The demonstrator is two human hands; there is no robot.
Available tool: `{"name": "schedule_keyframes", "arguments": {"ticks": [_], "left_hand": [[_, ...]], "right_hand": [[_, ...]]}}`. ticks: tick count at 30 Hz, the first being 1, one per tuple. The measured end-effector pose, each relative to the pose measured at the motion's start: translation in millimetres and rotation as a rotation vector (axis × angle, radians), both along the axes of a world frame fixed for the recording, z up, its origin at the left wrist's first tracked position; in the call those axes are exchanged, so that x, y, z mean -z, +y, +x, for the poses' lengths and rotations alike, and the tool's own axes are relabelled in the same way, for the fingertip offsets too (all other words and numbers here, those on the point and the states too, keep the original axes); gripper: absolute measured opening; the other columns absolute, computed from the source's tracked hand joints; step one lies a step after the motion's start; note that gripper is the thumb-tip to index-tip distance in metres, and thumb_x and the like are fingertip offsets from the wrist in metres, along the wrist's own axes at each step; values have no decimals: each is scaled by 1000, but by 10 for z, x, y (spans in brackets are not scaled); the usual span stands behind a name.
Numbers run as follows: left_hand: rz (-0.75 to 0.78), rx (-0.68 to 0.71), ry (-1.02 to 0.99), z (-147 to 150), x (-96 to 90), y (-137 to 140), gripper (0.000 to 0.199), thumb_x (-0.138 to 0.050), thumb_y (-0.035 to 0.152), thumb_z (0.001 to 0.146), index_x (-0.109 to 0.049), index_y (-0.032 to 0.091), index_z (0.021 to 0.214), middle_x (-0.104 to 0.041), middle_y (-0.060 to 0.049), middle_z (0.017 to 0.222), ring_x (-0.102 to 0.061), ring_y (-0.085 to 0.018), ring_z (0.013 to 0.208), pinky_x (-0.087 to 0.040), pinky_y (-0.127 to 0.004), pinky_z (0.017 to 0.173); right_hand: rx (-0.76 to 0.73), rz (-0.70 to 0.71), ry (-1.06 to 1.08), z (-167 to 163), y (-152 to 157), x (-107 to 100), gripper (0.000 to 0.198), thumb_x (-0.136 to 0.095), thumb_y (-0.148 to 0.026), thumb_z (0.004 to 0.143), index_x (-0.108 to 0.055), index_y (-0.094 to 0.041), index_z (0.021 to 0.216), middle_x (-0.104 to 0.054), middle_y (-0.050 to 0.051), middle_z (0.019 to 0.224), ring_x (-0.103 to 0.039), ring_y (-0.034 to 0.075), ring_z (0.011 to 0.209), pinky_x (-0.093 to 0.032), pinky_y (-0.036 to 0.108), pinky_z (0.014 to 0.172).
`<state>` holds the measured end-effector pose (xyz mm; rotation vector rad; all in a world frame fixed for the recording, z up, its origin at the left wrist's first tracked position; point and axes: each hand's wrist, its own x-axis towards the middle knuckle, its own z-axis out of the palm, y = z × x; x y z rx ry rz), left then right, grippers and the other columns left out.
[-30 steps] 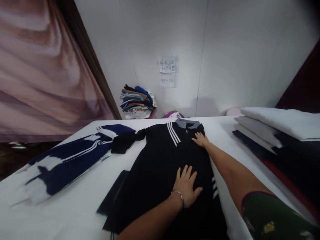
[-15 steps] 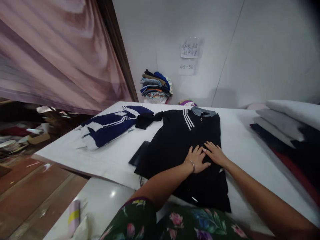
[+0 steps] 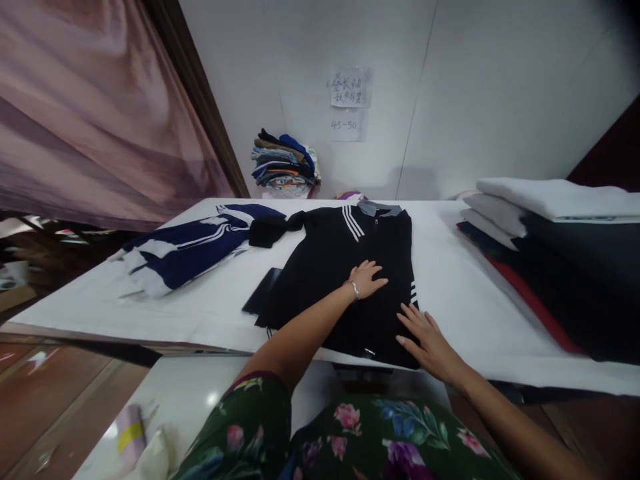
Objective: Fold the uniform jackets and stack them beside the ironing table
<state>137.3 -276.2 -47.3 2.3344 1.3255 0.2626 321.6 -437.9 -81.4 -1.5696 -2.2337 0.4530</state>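
A black jacket [image 3: 310, 273] with a grey collar and white shoulder stripes lies spread on the white table, collar away from me. One sleeve stretches left. The other is folded over the body, its striped part showing at the right edge. My left hand [image 3: 367, 279] rests flat on the jacket's middle, fingers apart. Lower down, my right hand [image 3: 430, 340] lies with spread fingers at the right edge near the hem. A dark flat item [image 3: 263, 291] sticks out from under the jacket's left side.
The white table [image 3: 200, 313] carries a navy garment with white stripes [image 3: 195, 250] at left and a stack of folded clothes [image 3: 560, 267] at right. Another clothes pile [image 3: 285, 160] stands by the wall. A pink curtain [image 3: 100, 113] hangs at left.
My hands have moved apart, the left one up the jacket, the right one down to its lower right edge. The jacket's lower part is now folded or drawn in. The view has shifted right.
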Motion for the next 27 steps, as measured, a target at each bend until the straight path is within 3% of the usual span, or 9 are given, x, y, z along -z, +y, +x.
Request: {"name": "schedule_keyframes", "arguments": {"ticks": [5, 9, 12, 14, 19, 24, 27], "left_hand": [[176, -117, 7, -286, -41, -240, 43, -53, 40, 86, -56, 18, 123, -48, -8, 138, -40, -25, 127, -33, -42, 105], [227, -197, -6, -417, 14, -532, 38, -53, 36, 85, -59, 18, 118, -57, -7, 125, -49, -23, 115, -40, -38, 100], [217, -232, -21, -451, 43, -715, 38, -54, 35, 84, -58, 18, 118, -56, -7, 125, -50, -24, 113, -41, -38, 99], [180, -270, -72, -467, 41, -808, 39, -55, 35, 84, -57, 17, 119, -53, -8, 128, -52, -23, 112, -42, -37, 99], [91, -339, -256, -524, 26, -1028, 41, -52, 38, 86, -54, 19, 122, -48, -7, 134, -62, -12, 78, -50, -30, 89], [170, -256, -145, -546, 108, -1189, 38, -56, 33, 84, -58, 19, 119, -53, -7, 130, -53, -21, 113, -42, -34, 100], [198, -236, -82, -541, 125, -1202, 32, -57, 31, 84, -62, 19, 113, -56, -7, 124, -52, -22, 114, -41, -36, 101]], "right_hand": [[-145, -43, -37, -43, -219, -46, 58, -44, -50, 90, -34, -28, 143, -30, 7, 150, -18, 27, 140, -14, 56, 112], [-119, -4, -15, -54, -242, -113, 57, -43, -48, 91, -33, -30, 143, -30, 6, 150, -18, 28, 140, -14, 58, 111], [-119, 74, -4, -83, -211, -187, 59, -43, -46, 91, -27, -31, 146, -25, 4, 152, -14, 26, 141, -12, 56, 112], [-183, 52, -24, -111, -186, -192, 60, -44, -46, 91, -25, -32, 146, -23, 3, 152, -14, 25, 141, -13, 54, 113], [-290, -57, -64, -151, -167, -60, 65, -51, -47, 87, -27, -32, 145, -24, 3, 152, -16, 26, 141, -13, 54, 113], [-275, -91, 15, -151, -214, -113, 62, -51, -49, 87, -30, -34, 144, -27, 2, 151, -18, 26, 140, -15, 53, 113], [-211, -45, 101, -113, -168, -206, 57, -49, -47, 88, -36, -33, 141, -32, 3, 149, -23, 25, 139, -20, 53, 112]]}}
